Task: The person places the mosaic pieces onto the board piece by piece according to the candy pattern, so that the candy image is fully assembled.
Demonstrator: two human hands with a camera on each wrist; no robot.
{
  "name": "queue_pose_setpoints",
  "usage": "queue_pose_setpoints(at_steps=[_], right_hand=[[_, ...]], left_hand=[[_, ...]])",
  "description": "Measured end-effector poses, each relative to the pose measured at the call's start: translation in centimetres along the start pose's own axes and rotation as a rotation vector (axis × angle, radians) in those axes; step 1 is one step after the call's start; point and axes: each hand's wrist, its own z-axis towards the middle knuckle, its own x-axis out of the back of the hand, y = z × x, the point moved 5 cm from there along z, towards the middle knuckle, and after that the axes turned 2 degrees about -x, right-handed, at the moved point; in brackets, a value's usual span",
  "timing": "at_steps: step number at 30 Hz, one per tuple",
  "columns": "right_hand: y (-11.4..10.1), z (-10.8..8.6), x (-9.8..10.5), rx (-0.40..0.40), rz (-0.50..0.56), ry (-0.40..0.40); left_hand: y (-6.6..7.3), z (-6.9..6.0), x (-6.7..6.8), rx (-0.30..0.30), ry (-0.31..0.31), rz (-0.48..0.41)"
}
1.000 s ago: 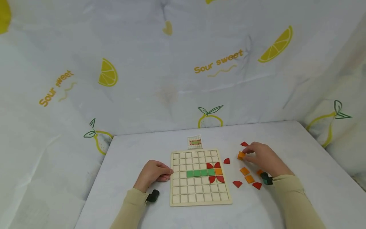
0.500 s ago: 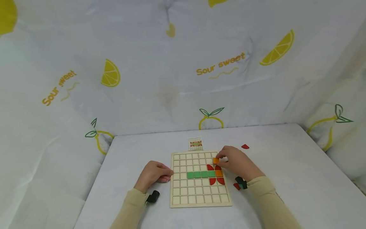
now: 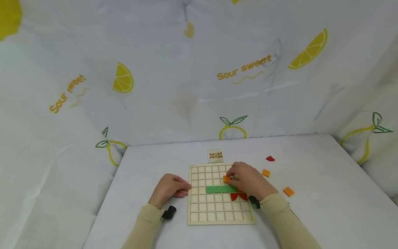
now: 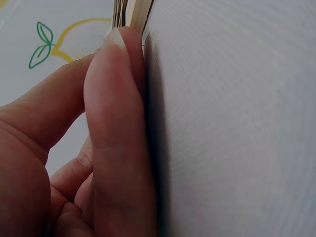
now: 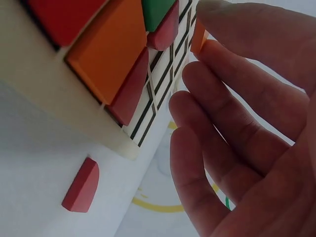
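A pale wooden grid board (image 3: pixel 203 207) lies flat on the table. Along one of its rows run several green square tiles (image 3: pixel 217 189). Red quarter-round tiles (image 3: pixel 243 196) and an orange tile (image 5: pixel 111 47) sit in cells at that row's right end, partly hidden in the head view. Between thumb and forefinger, my right hand (image 3: pixel 250 180) pinches another orange square tile (image 3: pixel 226 178), tilted above the board's upper right part. At the left edge of the board, my left hand (image 3: pixel 170 188) grips the rim with thumb and forefinger, its other fingers curled below.
Behind the board lies a small pattern card (image 3: pixel 215 155). To the right are a loose red quarter-round tile (image 3: pixel 270 158) and loose orange tiles (image 3: pixel 288 191). Another red tile (image 5: pixel 83 186) lies beside the board. A lemon-printed cloth (image 3: pixel 186 69) hangs behind the table.
My right hand has picked up the orange tile from the table's right side and carried it left over the board. The left hand stays at the board's edge.
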Motion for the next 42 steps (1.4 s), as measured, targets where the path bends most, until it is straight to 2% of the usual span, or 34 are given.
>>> queue_pose_setpoints(at_steps=[4,15,22,31,38,42], right_hand=[[-0.1,0.3,-0.4,-0.018,0.005,-0.01],[-0.4,0.5,-0.9,0.009,-0.036,0.002],[-0.5,0.5,-1.2,0.023,-0.041,-0.014],[-0.5,0.4,-1.2,0.033,-0.069,0.005],[-0.2,0.0,-0.3,0.028,-0.057,0.012],[1.0,-0.9,1.0,-0.022,-0.026,0.009]], left_hand=[[-0.1,0.0,0.0,0.004,-0.004,-0.005],[0.1,0.0,0.0,0.002,-0.008,-0.022],[0.1,-0.1,0.0,0.008,0.001,-0.009],[0.2,-0.1,-0.2,0.004,0.004,0.004],[0.2,0.1,0.0,0.016,0.011,0.021],[0.0,0.1,0.1,0.016,0.005,0.008]])
